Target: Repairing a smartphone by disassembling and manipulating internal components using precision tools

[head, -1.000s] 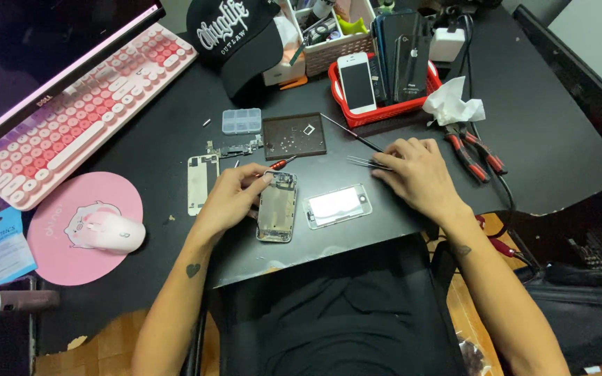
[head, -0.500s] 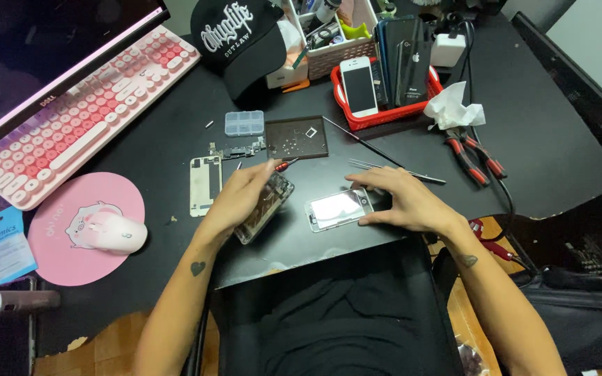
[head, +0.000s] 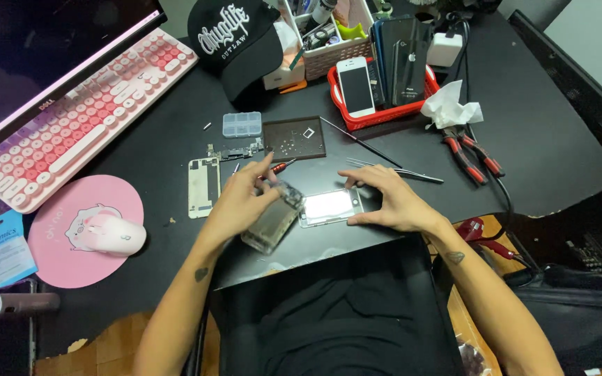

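My left hand [head: 242, 198] grips an opened phone body [head: 271, 221], tilted with its far end lifted off the black desk [head: 538, 132]. Right beside it lies a phone screen panel [head: 329, 206], glass up and reflecting light. My right hand [head: 384, 197] rests over the right end of that panel, fingers on its top and bottom edges. A red-handled screwdriver [head: 278, 168] lies just beyond my left fingers, and tweezers [head: 405, 173] lie just beyond my right hand.
A dark parts mat [head: 294, 138], small clear organiser box [head: 242, 124], white back plate [head: 203, 186], red tray of phones [head: 377, 115], red pliers [head: 472, 157], black cap [head: 235, 42], pink keyboard [head: 71, 118] and mouse [head: 109, 235] on a pink pad surround the work spot.
My left hand has lifted and tilted the phone body. My right hand moved from the tweezers down onto the right end of the screen panel.
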